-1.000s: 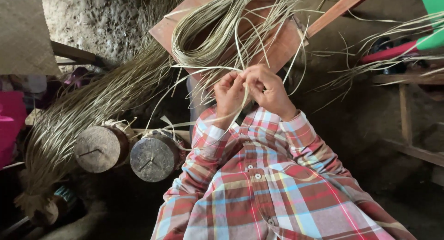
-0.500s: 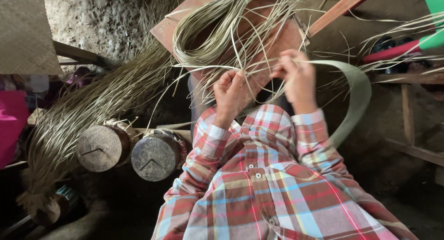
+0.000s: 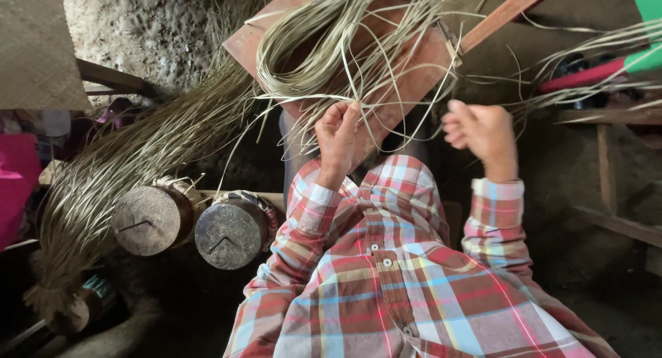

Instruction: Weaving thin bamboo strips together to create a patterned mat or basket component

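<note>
My left hand (image 3: 338,138) is raised in front of my plaid shirt (image 3: 386,275), its fingers pinched on pale leaf strips (image 3: 324,61) that hang from a looped coil lying on a reddish wooden board (image 3: 414,68). My right hand (image 3: 483,130) is held out to the right, well apart from the left, with fingers curled closed on what looks like a thin strip running back toward the coil. Loose strands fan out between the two hands.
A long bundle of dried strips (image 3: 138,165) lies at the left. Under it are two round log ends (image 3: 153,220) (image 3: 231,234). A woven mat (image 3: 34,47) is at top left, pink cloth (image 3: 14,185) at the left edge, a wooden frame (image 3: 607,165) at the right.
My hands were together at the coil. My right hand has pulled away to the right, drawing a strip out, while my left hand stays at the strips.
</note>
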